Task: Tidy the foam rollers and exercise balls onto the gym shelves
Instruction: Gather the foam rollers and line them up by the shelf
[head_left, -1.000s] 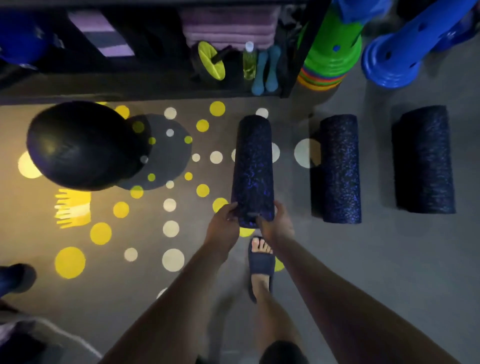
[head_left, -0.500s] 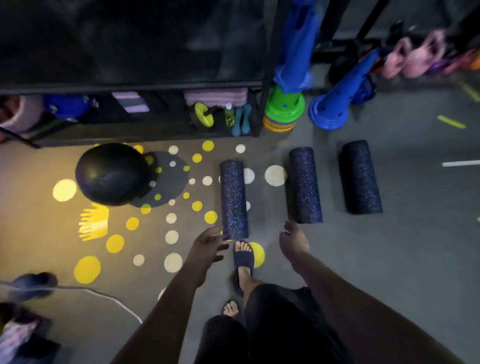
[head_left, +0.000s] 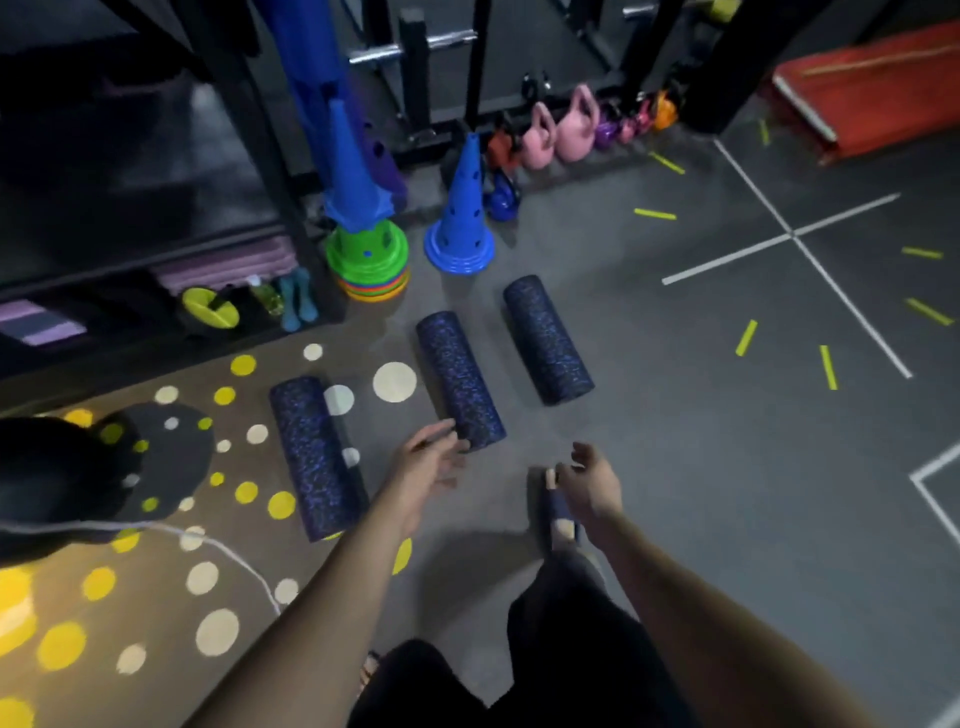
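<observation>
Head view: left grip (head_left: 431, 462) and right grip (head_left: 589, 480) are held apart, empty, near the middle foam roller (head_left: 460, 379), laid on the floor (head_left: 675, 467). It may be rolled away if clipped one-sidedly.

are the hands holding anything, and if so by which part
Nothing is held. The left hand is open by the near end of the middle foam roller without gripping it; the right hand is open too, with nothing in it.

Left hand (head_left: 426, 462) and right hand (head_left: 592, 483) off left roller (head_left: 311, 457), empty; left hand now beside middle roller (head_left: 460, 379).
</observation>
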